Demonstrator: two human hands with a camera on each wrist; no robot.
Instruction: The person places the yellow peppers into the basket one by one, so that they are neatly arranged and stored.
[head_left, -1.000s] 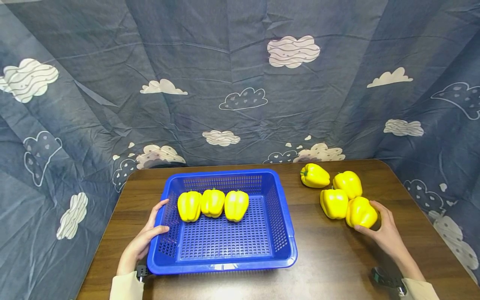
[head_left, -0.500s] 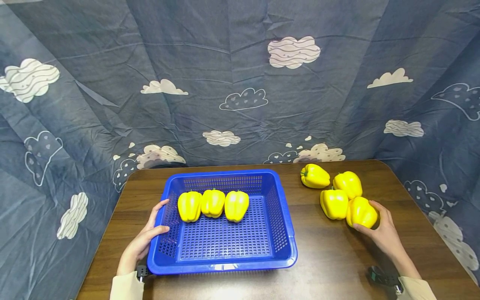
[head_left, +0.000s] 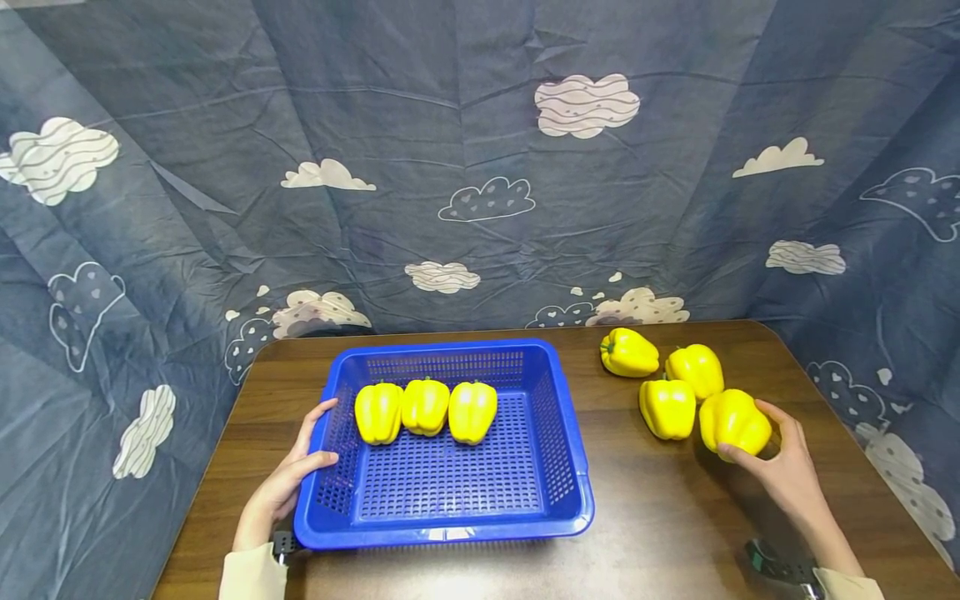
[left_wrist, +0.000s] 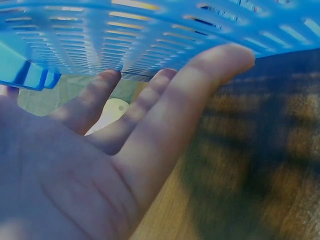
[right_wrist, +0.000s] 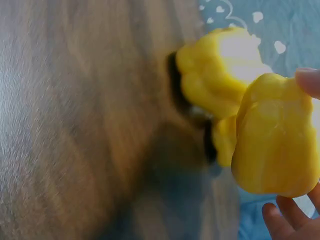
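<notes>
My right hand holds a yellow bell pepper between thumb and fingers at the right of the table. In the right wrist view this bell pepper appears raised above the table, beside other peppers. My left hand grips the left rim of a blue plastic basket, thumb and a fingertip showing over the edge. The left wrist view has the fingers against the basket's slotted wall. Three yellow bell peppers stand in a row inside the basket, toward its back left.
Three more yellow bell peppers lie near the held one: one on its side, one behind and one to its left. Beneath everything is a brown wooden table. A dark blue cloud-print curtain hangs behind.
My right hand has raised its bell pepper and moved slightly right, opening a gap from the pepper on its left. The left hand and basket have stayed in place.
</notes>
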